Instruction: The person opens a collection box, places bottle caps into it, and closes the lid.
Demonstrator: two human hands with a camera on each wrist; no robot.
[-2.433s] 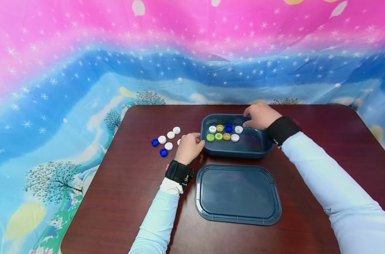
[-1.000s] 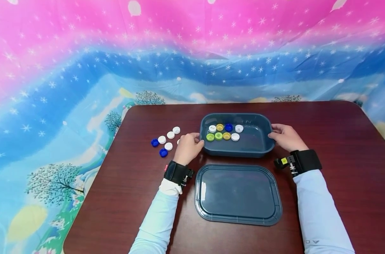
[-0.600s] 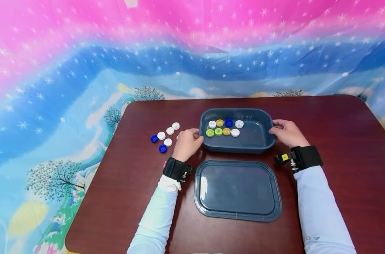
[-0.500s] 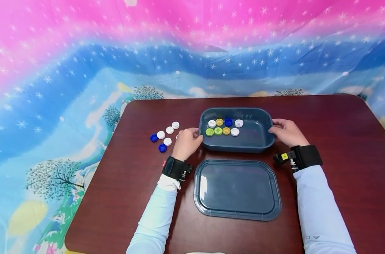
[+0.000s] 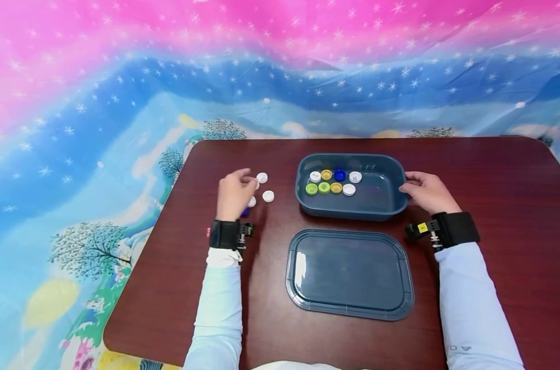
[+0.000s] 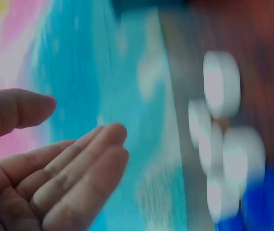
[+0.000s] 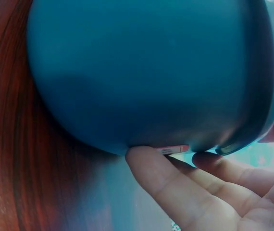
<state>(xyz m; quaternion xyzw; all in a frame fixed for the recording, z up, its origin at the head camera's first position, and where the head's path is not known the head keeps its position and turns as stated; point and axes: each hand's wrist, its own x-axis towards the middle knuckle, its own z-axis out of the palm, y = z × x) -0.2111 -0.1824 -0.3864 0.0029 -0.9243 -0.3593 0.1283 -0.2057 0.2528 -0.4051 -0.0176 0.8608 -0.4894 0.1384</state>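
Observation:
A dark blue-grey plastic box [image 5: 354,211] stands at the back of the table. Two rows of bottle caps lie inside it, among them a green cap [image 5: 311,189], a yellow cap [image 5: 336,187] and a blue cap [image 5: 339,175]. My right hand [image 5: 430,192] holds the box's right end, thumb at the rim and fingers against the outer wall. My left hand [image 5: 236,194] hovers at the loose bottle caps, partly covering them. In the left wrist view its thumb and fingers [image 6: 86,187] are apart with nothing between. Nearby lie a white cap [image 5: 268,196] and another white cap [image 5: 261,178].
The matching flat lid [image 5: 349,275] lies on the brown table [image 5: 266,318] in front of the box. A patterned cloth backdrop [image 5: 280,77] hangs behind the table and along its left side.
My left hand has left the box's left end and moved left to the loose caps. My right hand, earlier above the box, came down to its right end and stays there.

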